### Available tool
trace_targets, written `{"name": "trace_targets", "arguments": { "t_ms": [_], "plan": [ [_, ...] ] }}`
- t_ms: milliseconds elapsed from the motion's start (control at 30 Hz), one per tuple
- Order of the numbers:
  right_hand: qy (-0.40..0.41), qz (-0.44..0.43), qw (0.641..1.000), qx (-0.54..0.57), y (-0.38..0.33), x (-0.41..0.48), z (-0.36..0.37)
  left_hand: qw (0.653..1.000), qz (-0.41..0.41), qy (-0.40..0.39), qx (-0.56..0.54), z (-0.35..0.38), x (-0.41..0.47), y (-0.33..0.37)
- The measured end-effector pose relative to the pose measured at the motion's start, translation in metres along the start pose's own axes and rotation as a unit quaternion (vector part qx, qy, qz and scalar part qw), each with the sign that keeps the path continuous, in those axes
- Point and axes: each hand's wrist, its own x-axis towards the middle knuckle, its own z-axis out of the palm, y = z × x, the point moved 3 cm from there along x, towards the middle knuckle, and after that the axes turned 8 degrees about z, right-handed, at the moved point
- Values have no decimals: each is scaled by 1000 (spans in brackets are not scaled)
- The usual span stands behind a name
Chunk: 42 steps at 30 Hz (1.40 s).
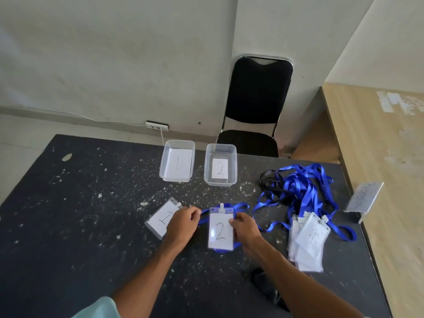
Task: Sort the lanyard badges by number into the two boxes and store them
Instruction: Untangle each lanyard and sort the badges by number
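- A person's two hands work over a dark, paint-flecked bench [91,203], with a badge marked 2 [220,235] lying flat between them at lower centre of the frame.
- The right hand [246,228] holds the badge's right edge, thumb on its face and fingers curled at the upper corner.
- The left hand [182,222], fingers curled, pinches the blue strap [241,206] just left of the badge; the strap loops out above and below the badge.
- A badge marked 1 [160,220] lies tilted at left, partly under the left hand.
- Two clear boxes stand side by side at the bench's far edge, apart from each other: the box labelled 1 [163,166] on the left, the box labelled 2 [232,166] on the right.
- At right, a pile of badges [309,239], a 1 on top, lies below a tangle of blue lanyards [296,189] and one black lanyard [268,177].
- A clear sign stand [363,197] sits at the bench's right edge; a black chair [257,92] stands behind the bench.
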Motion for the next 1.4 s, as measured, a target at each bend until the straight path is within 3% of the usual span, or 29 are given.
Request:
{"name": "trace_targets", "arguments": {
  "t_ms": [100,200,333,467,600,700,767,867,1067,1233,1400],
  "plan": [
    [44,0,999,-22,-5,2,-8,981,87,-33,170,1,-2,-20],
    [64,-9,997,-50,-4,9,-13,959,143,-55,239,5,-3,-31],
    [59,-17,997,-46,-5,17,-10,973,95,20,211,3,3,-32],
    [76,-41,985,-152,-12,23,-8,985,14,68,158,0,10,-33],
    [147,-52,943,-295,-17,12,-3,990,13,71,118,-1,10,-34],
    [264,-167,881,-356,-26,-6,10,992,37,92,83,-7,6,-34],
    [189,-236,912,-279,-31,-11,33,986,48,123,104,-13,5,-40],
    [17,-187,959,-211,-37,-9,71,975,6,134,179,-24,4,-58],
    [20,-169,932,-321,-39,4,108,977,-75,78,184,-32,-4,-84],
    [-2,-172,912,-372,-54,8,136,986,-87,75,120,-29,1,-92],
    [-81,-197,890,-403,-70,2,172,991,-77,89,58,-33,3,-104]
  ]
}}
